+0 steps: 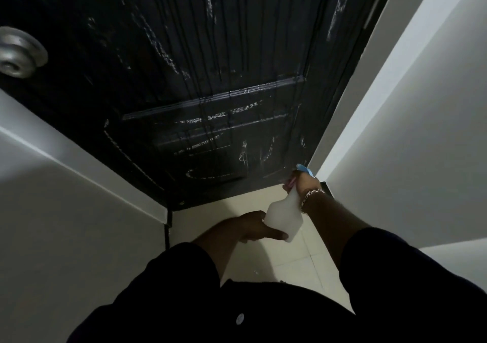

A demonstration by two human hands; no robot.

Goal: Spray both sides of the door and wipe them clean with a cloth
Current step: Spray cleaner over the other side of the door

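Note:
A black panelled door [200, 60] fills the upper part of the head view, wet with streaks and drips of spray. Low at its right corner, my right hand [303, 183] grips the neck of a white spray bottle [284, 216] with a blue nozzle, pointed at the door's bottom panel. My left hand [259, 228] supports the bottle's base from below, thumb stretched along it. A chain bracelet circles my right wrist. No cloth is in view.
A silver door knob [19, 52] sits at the door's left edge. White walls [66, 224] close in on the left and on the right. Cream floor tiles [297, 261] lie below the door.

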